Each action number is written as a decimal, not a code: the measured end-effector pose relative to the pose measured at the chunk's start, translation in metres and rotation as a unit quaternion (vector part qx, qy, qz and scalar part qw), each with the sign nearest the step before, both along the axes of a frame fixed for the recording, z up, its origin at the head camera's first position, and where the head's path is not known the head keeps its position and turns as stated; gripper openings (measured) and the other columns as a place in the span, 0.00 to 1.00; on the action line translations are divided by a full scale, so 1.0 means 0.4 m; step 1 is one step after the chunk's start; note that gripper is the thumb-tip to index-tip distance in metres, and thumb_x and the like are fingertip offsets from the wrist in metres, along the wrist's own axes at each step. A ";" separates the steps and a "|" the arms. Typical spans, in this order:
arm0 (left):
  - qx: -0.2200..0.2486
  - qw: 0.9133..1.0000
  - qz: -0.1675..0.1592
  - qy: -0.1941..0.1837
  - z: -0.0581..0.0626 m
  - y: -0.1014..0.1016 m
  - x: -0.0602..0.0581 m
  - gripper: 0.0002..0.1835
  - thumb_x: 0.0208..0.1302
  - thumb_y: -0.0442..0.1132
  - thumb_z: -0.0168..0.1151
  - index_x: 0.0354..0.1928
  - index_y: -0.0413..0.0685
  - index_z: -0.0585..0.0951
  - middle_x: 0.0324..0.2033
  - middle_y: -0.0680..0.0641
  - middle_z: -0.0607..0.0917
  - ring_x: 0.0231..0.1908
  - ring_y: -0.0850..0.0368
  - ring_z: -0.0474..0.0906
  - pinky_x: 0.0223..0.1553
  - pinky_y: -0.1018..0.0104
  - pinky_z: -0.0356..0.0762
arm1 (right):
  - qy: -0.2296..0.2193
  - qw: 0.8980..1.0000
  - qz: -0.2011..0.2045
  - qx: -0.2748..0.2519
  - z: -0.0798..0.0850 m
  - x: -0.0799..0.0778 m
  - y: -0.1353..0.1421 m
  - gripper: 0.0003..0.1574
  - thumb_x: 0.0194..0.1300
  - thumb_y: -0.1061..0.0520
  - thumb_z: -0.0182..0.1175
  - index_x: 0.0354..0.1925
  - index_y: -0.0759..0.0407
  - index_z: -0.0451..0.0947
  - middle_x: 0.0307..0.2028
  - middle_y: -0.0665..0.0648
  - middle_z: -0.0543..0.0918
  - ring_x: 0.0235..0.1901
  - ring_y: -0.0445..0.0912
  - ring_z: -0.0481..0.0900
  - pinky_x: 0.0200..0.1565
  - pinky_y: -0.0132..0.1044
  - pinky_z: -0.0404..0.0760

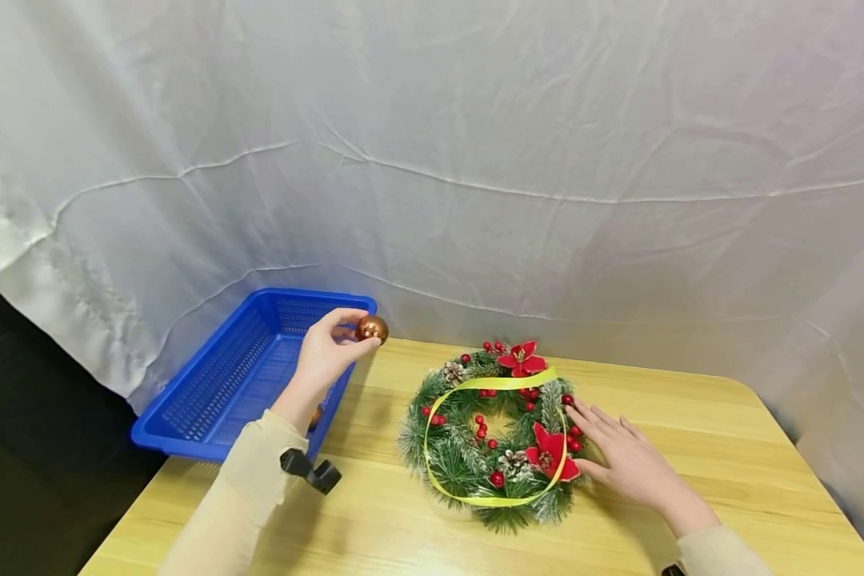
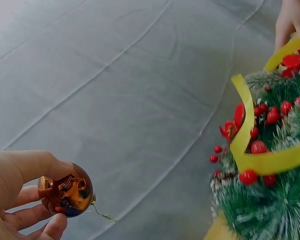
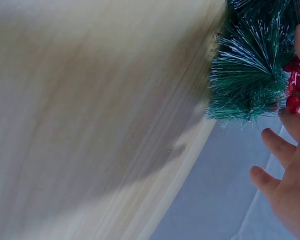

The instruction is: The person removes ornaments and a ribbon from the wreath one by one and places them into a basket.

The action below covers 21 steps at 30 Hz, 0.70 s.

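Observation:
Between thumb and fingers, my left hand pinches a shiny copper-brown Christmas ball, raised beside the basket's right rim. A thin gold hanging loop trails from the ball's cap in the left wrist view. To the right, a green Christmas wreath lies on the table, with red berries, pinecones and red poinsettias. A yellow ribbon loops over it. My right hand rests at the wreath's right edge with spread, fairly straight fingers, touching the greenery near the berries.
A blue plastic basket stands at the table's left, with a small brownish ball partly visible through its near right side. The wooden table ends at a grey-white cloth backdrop. Something black stands at the far left.

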<state>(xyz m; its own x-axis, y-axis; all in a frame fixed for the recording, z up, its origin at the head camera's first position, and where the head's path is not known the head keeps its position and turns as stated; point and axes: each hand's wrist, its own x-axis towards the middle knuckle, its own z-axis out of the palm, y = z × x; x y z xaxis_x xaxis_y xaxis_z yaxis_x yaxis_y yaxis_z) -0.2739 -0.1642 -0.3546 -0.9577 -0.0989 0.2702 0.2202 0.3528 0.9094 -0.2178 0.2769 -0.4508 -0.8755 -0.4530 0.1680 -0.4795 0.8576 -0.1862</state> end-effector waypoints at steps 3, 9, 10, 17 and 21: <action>-0.018 1.000 0.017 -0.016 -0.020 -0.033 0.019 0.23 0.52 0.39 0.74 0.52 0.48 0.80 0.49 0.45 0.80 0.41 0.51 0.76 0.37 0.63 0.77 | -0.002 1.000 -0.002 0.001 -0.001 0.000 0.000 0.49 0.63 0.34 0.56 0.73 0.55 0.54 0.72 0.58 0.55 0.67 0.62 0.56 0.65 0.64 0.48; -0.039 0.998 0.036 -0.039 -0.058 -0.090 0.053 0.25 0.54 0.43 0.73 0.54 0.49 0.78 0.51 0.46 0.78 0.43 0.52 0.74 0.38 0.61 0.76 | -0.005 1.000 -0.004 0.001 -0.006 0.000 0.001 0.50 0.63 0.33 0.55 0.73 0.53 0.54 0.72 0.57 0.54 0.67 0.61 0.56 0.66 0.63 0.47; -0.042 0.998 0.039 -0.040 -0.064 -0.099 0.058 0.25 0.54 0.43 0.73 0.54 0.48 0.78 0.51 0.45 0.78 0.43 0.51 0.74 0.39 0.62 0.76 | -0.006 1.000 -0.005 0.001 -0.006 0.000 0.001 0.50 0.63 0.33 0.55 0.73 0.53 0.54 0.72 0.57 0.54 0.68 0.61 0.56 0.66 0.63 0.46; -0.051 0.997 0.049 -0.035 -0.084 -0.149 0.079 0.26 0.54 0.43 0.72 0.55 0.44 0.78 0.51 0.42 0.79 0.43 0.51 0.75 0.39 0.68 0.76 | -0.008 1.000 -0.005 -0.001 -0.006 0.000 0.002 0.49 0.63 0.33 0.55 0.73 0.53 0.53 0.72 0.58 0.54 0.67 0.62 0.56 0.67 0.62 0.45; -0.052 0.996 0.064 -0.030 -0.089 -0.172 0.082 0.26 0.54 0.42 0.73 0.54 0.42 0.78 0.50 0.41 0.80 0.42 0.52 0.75 0.38 0.73 0.74 | -0.006 1.000 -0.004 0.000 -0.004 0.000 0.003 0.50 0.63 0.33 0.55 0.73 0.53 0.53 0.72 0.58 0.54 0.67 0.62 0.56 0.67 0.62 0.46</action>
<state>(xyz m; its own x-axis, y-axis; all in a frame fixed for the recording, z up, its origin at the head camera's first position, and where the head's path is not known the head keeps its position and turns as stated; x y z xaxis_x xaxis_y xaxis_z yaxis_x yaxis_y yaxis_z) -0.2411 -0.2331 -0.3900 -0.9538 -0.1965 0.2273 0.1125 0.4680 0.8766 -0.2177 0.2779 -0.4526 -0.8815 -0.4455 0.1568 -0.4696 0.8617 -0.1919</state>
